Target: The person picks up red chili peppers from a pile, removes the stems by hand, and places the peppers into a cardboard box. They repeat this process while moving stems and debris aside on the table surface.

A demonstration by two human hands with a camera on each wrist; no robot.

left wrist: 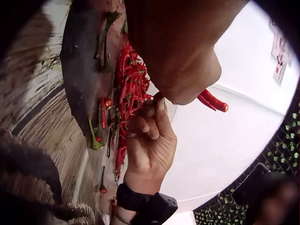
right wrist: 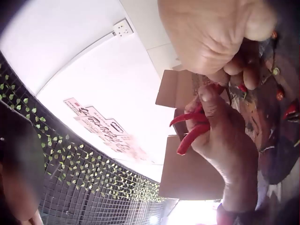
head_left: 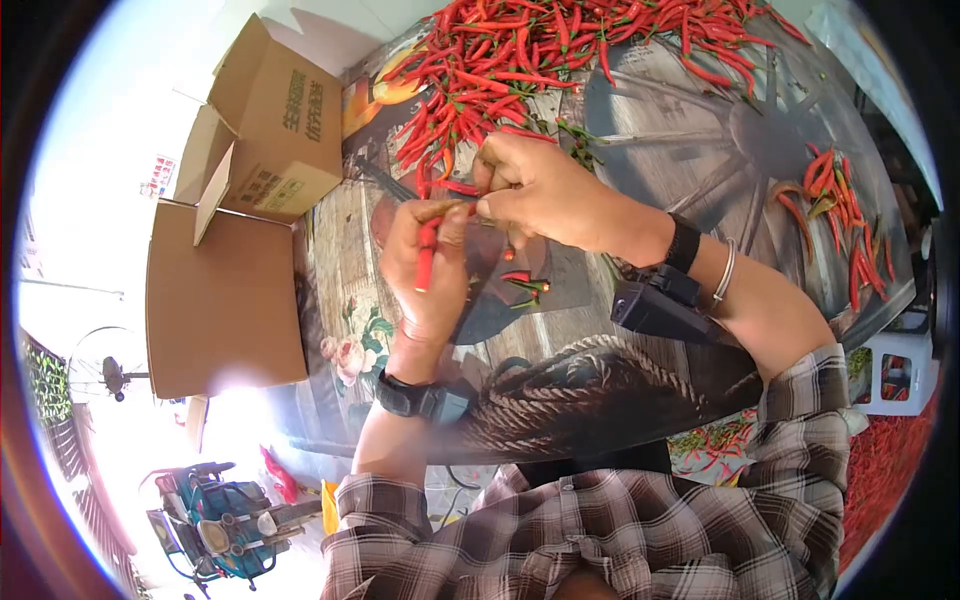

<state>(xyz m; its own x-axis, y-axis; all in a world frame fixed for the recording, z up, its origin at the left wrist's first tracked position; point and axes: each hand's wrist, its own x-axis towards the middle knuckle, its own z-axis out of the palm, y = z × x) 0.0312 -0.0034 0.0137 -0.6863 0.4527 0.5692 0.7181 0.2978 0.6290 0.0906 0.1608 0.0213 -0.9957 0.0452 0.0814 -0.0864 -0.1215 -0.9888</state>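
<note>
My left hand (head_left: 428, 262) grips red chili peppers (head_left: 425, 268), whose cut-looking ends stick out past the fingers. Two of these chili peppers (right wrist: 193, 140) jut from beside the thumb in the right wrist view. Close against its fingertips, my right hand (head_left: 560, 195) pinches at the other end of a chili pepper with thumb and finger; that end is mostly hidden between the hands. On the table below lie short red pieces with green stems (head_left: 530, 285), also seen as green stems (left wrist: 96, 138) in the left wrist view.
A big heap of red chili peppers (head_left: 560, 45) covers the table's far side. A smaller group of chili peppers (head_left: 850, 225) lies at the right. Open cardboard boxes (head_left: 225, 300) stand along the left edge. A white basket (head_left: 895, 375) is beyond the table's right edge.
</note>
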